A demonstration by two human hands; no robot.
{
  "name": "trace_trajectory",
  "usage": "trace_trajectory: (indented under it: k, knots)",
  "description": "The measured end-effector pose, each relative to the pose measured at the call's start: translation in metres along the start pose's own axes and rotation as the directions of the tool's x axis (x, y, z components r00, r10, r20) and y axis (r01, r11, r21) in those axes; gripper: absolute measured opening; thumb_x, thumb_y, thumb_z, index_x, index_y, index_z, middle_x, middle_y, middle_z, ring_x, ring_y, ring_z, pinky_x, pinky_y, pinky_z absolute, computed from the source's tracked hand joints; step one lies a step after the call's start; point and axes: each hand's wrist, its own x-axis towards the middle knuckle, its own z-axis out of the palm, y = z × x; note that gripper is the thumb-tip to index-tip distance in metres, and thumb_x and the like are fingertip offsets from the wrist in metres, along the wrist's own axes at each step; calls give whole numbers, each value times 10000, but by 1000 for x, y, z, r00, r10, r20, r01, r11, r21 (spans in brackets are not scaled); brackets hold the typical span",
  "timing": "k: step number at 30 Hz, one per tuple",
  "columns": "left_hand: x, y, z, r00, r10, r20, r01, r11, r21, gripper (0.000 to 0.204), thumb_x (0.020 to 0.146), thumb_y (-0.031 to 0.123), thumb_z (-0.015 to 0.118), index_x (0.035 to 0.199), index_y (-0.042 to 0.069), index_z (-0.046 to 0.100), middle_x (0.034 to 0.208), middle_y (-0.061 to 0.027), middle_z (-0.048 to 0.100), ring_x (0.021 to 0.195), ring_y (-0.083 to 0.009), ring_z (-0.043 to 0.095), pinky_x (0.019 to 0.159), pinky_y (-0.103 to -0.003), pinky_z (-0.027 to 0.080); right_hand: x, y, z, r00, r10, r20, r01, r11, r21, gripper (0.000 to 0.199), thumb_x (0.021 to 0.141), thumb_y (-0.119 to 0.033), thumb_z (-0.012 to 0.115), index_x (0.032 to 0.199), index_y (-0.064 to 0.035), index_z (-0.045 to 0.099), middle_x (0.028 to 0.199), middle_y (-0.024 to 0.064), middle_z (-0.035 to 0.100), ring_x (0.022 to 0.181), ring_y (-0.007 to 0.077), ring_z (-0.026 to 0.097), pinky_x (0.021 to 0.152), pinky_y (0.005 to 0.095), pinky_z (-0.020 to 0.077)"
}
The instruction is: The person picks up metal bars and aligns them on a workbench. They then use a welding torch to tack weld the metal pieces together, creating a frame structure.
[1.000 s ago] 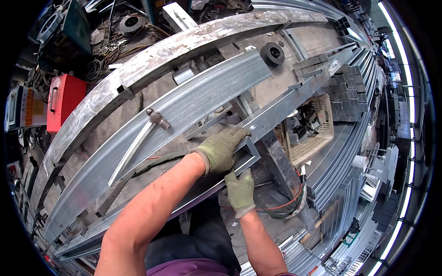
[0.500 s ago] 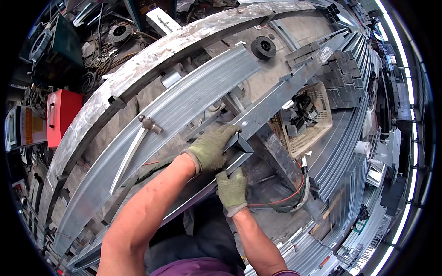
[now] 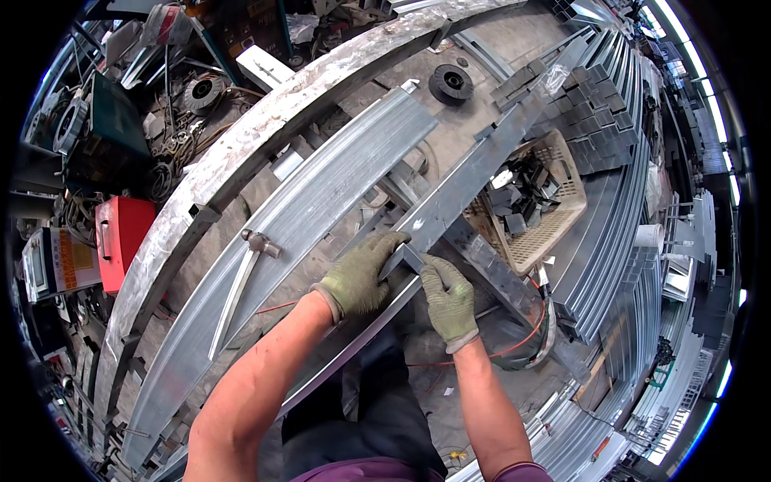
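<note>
Head view showed the right hand (image 3: pixel 451 304) shifted upward, pinching the metal bar (image 3: pixel 413 258), seemingly steadying what the left hand (image 3: pixel 360 277) grasped.

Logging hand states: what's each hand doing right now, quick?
Olive-green-gloved left hand: partly curled at the grey angled metal piece; firm grip cannot be told.
Olive-green-gloved right hand: partly bent at that piece's right edge; pinch cannot be told.

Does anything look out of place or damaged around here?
Perhaps the hammer: it lies loose on the wide grey metal profile, to the left of the gloved left hand, where it might get knocked off. The long beam beyond is blotched with whitish marks, unlike the cleaner profile. I see no clear damage.
</note>
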Motion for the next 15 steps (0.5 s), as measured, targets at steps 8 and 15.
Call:
trace_trajectory:
  k: [8,15]
  knots:
    - [-4,-6,3,999,-33,-10,32,996,-82,766,838,79,653,1584,114,483,1531,-212,567,1425,-394,549,1209,-459,439,25,-7,-23,956,147,254,-153,988,6,278,1026,-110,708,1257,37,759,1151,146,799,1044,179,734,941,322,575]
    - [-4,-8,9,995,-15,-100,15,1000,4,723,865,116,642,1569,75,488,1561,-225,548,1408,-398,570,1217,-449,439,57,-37,-49,811,283,512,-245,959,-142,342,1005,-89,702,1326,22,739,1126,102,803,1025,124,699,929,286,557]
